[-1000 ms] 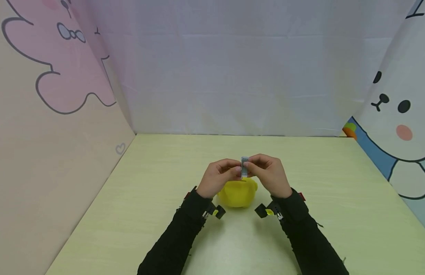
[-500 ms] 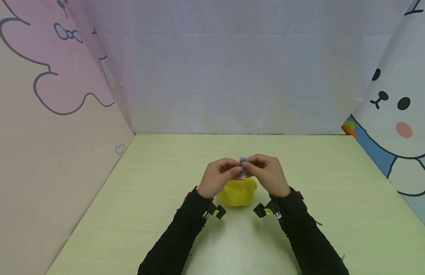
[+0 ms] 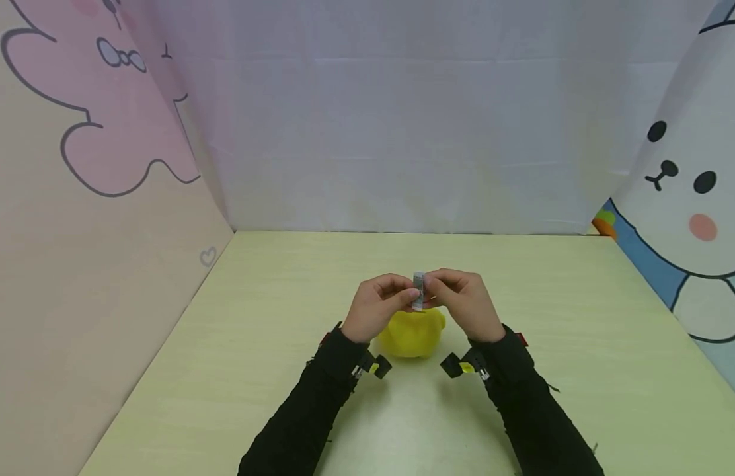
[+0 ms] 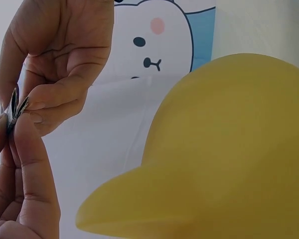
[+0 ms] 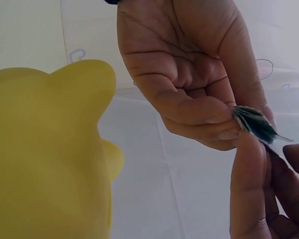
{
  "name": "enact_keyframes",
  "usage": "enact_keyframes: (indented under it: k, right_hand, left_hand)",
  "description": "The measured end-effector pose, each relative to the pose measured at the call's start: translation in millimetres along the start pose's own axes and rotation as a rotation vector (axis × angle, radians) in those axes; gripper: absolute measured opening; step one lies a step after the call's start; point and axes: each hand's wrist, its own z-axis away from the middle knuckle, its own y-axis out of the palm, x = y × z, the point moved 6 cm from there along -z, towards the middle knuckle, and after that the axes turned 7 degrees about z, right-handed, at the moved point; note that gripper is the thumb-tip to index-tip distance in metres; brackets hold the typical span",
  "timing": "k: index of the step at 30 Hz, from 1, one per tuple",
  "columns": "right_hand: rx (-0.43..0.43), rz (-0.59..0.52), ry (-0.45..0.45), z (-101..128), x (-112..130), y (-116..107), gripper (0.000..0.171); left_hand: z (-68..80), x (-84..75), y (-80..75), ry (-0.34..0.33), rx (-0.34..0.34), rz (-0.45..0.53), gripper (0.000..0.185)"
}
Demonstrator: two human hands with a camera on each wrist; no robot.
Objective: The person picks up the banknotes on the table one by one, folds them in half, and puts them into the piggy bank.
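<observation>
A small, greenish folded banknote is held upright between both hands in the head view. My left hand pinches it between thumb and fingers. At its other edge are the curled fingers of my right hand; in the right wrist view the right thumb stands a little off the note while the index finger touches it. The layered folds of the banknote spread slightly in the left wrist view. Just below and behind the hands sits a yellow rounded figure, its top partly hidden by them.
The figure stands on a pale yellow-green table. A white curtain hangs along the back edge. Side panels carry a pink cartoon character on the left and a white cartoon bear on the right.
The banknote has turned between the fingers and shifted slightly left, and its broad face shows again. The right thumb has moved from its face to its edge. The yellow figure stays in place.
</observation>
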Motion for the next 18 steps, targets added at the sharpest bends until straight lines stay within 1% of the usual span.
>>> enact_keyframes:
  k: [6,12,18]
  right_hand:
    - [-0.003,0.011,0.025,0.4,-0.6,-0.9,0.030]
    - [0.014,0.017,0.040,1.4,-0.2,0.4,0.027]
    - [0.025,0.042,0.028,1.6,-1.4,0.7,0.025]
  left_hand:
    - [-1.0,2.2,0.1,-0.006,0.004,0.003,0.023]
    - [-0.6,2.4,0.4,-0.004,0.014,-0.013,0.023]
    - [0.6,2.4,0.6,-0.003,0.010,-0.042,0.022]
